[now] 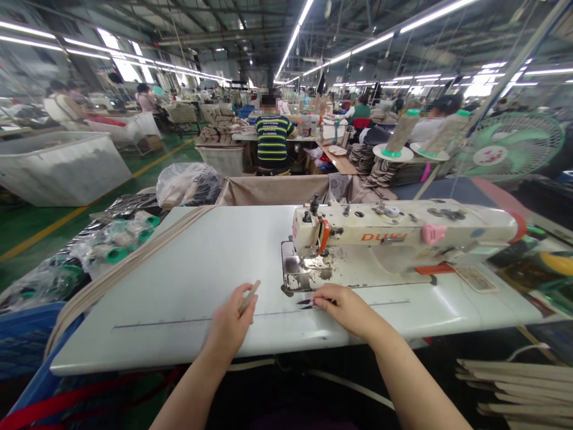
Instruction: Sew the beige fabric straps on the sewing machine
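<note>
My left hand (230, 319) is closed around a short beige strap end (250, 295) that sticks up between thumb and fingers. Over the front of the white table (215, 251), my right hand (335, 301) grips a pair of thread snips (307, 304), their dark pointed blades turned left. The snips are just in front of the sewing machine's (380, 239) needle plate. Most of the snips' body is hidden by my fingers. A ruler line (170, 323) runs along the tabletop beneath both hands.
Long beige straps (120, 266) drape over the table's left edge, near a blue crate (27, 340). Bagged thread cones (120, 245) lie at left. More strips (519, 382) hang at lower right. A green fan (505, 149) stands at right. A person in a striped shirt (272, 140) sits ahead.
</note>
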Available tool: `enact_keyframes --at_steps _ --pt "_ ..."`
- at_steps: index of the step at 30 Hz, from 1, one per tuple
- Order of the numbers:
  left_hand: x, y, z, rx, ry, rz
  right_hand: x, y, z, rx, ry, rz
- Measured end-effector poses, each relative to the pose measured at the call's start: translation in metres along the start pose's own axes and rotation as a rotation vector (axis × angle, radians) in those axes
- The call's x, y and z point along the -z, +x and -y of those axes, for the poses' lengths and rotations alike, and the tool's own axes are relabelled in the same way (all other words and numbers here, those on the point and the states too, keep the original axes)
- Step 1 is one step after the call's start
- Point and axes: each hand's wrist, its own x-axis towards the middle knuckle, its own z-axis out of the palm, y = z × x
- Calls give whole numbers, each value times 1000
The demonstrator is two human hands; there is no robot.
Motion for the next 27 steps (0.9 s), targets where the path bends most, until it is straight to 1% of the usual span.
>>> enact_keyframes --at_steps 4,5,6,8,10,12,15,18,22,27 --pt "-24 4 -26 -445 149 111 11 3 -24 -161 -27 -176" --pt "-29 5 -32 -532 197 135 12 6 -30 -188 -50 -218" --pt "-35 5 -37 -599 252 157 13 9 -35 -201 -76 -250" --pt "-46 7 -44 -681 363 177 15 18 -44 -194 -123 -288" --pt "-54 9 -45 -688 461 151 18 27 -49 -180 -161 -292" --pt "-58 11 -42 -629 539 94 21 35 -50 -172 -188 -271" --pt "-58 12 -35 -544 601 42 26 47 -50 -152 -221 -221" --pt "-54 10 -31 -517 595 37 28 58 -53 -144 -246 -193" --pt "-52 9 -32 -490 561 17 27 72 -59 -162 -277 -191" --pt "-52 8 -34 -497 569 4 25 81 -64 -185 -293 -195"
